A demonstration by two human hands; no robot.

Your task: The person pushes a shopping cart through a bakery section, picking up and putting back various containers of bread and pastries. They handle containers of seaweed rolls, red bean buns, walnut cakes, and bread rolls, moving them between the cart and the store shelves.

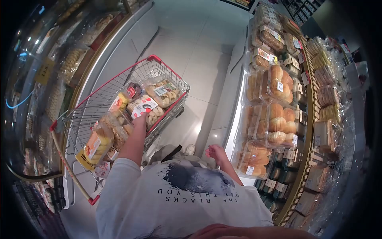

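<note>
One clear plastic pack of pale, dark-flecked bread [154,116] is lying in the red-rimmed metal wire cart [154,58], just ahead of the left hand [139,120], which is gripping its near side; the right hand [216,153], loosely open, is hanging farther away, outside the cart.

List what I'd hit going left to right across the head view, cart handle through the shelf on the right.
Cart handle → left hand → shoe → right hand → boxed rolls → sliced loaf.
</note>
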